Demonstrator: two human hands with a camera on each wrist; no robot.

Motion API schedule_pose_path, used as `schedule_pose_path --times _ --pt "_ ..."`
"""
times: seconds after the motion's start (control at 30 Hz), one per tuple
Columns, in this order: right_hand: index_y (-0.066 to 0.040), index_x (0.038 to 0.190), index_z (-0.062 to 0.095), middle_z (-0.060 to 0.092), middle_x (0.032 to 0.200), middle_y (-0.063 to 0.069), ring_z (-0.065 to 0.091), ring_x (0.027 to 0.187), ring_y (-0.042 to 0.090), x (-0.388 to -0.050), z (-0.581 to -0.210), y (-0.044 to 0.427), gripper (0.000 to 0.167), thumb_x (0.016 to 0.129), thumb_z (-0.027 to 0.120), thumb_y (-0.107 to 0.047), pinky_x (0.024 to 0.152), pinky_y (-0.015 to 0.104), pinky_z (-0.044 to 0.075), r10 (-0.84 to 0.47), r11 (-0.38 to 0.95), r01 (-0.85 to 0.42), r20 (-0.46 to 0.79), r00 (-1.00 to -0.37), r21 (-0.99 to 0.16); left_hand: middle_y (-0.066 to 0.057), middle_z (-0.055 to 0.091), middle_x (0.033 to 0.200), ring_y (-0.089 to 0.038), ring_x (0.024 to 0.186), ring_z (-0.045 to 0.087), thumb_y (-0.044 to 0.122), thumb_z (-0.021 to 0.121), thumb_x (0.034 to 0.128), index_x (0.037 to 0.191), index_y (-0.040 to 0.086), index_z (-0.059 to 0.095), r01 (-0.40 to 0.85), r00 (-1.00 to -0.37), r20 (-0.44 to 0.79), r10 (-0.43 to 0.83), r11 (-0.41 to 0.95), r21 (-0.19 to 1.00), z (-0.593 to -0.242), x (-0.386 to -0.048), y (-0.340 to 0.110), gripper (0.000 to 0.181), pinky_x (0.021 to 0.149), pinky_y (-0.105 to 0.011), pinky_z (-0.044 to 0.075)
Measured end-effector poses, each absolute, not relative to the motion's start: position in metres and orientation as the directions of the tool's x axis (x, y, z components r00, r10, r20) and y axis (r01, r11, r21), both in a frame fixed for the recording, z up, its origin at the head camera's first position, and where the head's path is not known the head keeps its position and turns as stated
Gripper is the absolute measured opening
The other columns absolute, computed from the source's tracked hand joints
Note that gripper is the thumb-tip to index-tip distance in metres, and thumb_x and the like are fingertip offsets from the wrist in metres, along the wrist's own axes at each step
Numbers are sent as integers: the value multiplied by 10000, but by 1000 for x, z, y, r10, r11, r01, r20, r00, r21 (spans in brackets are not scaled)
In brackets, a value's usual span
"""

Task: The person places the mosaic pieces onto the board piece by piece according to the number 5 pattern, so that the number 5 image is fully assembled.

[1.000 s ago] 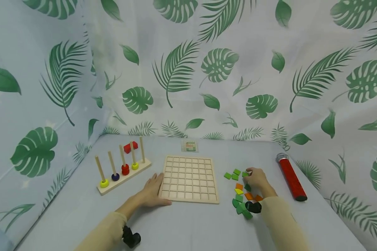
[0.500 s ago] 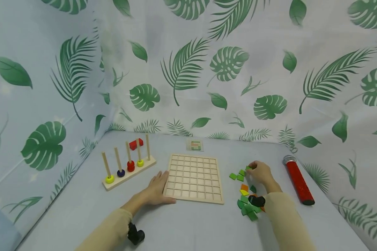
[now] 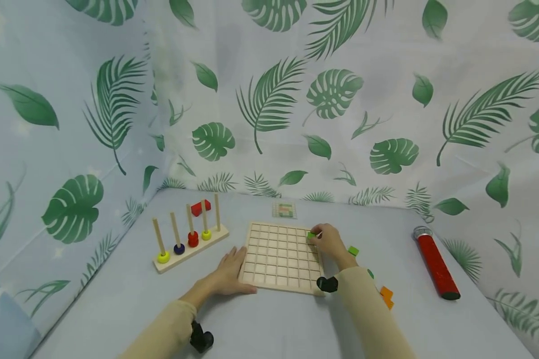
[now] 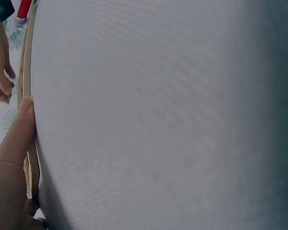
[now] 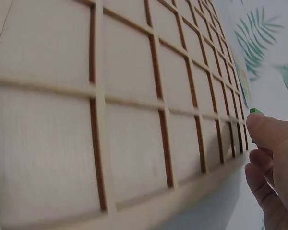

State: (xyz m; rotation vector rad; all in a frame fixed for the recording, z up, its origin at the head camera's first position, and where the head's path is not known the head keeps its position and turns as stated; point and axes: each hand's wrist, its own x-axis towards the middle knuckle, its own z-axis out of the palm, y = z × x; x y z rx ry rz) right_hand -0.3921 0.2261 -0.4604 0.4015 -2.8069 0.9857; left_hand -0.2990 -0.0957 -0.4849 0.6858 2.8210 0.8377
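Note:
A wooden grid board (image 3: 278, 257) lies on the table in the head view, its cells bare where visible. My left hand (image 3: 228, 273) rests against its left edge with the fingers spread; in the left wrist view the thumb (image 4: 19, 129) touches the board's side. Over the board's far right corner, my right hand (image 3: 331, 242) pinches a light green tile (image 3: 312, 235) between thumb and fingertips. The same tile (image 5: 255, 111) shows at the fingertips of the right hand (image 5: 278, 148) in the right wrist view. Whether it touches the board I cannot tell.
Right of the board lie a green tile (image 3: 353, 251) and orange tiles (image 3: 387, 294), others hidden by the right arm. A red tube (image 3: 437, 267) lies farther right. A pegged ring stand (image 3: 190, 249), a red block (image 3: 200, 207) and a patterned card (image 3: 284, 209) are left and behind.
My right hand has picked up a light green tile from the loose ones and moved left, over the board's far right corner. The left hand stays at the board's left edge. The head view has shifted slightly.

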Motion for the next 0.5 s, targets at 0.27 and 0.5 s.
schedule_pose_path --times 0.27,0.5 --pt "-7 1009 654 566 974 101 567 865 234 -402 -471 205 190 846 709 -89 715 349 518 -236 760 -303 190 -953 -575 -261 155 1522 -390 1410 76 620 688 739 1460 -97 157 401 -888 4 460 769 498 -486 -298 -96 1148 1136 -501 114" --pt "-1 1015 665 554 975 107 568 873 244 -404 -474 200 183 848 697 -71 734 362 516 -239 760 -302 186 -953 -576 -258 142 1525 -369 1416 75 611 709 724 1465 -82 164 387 -897 20 441 765 514 -488 -298 -96 1153 1141 -478 109"
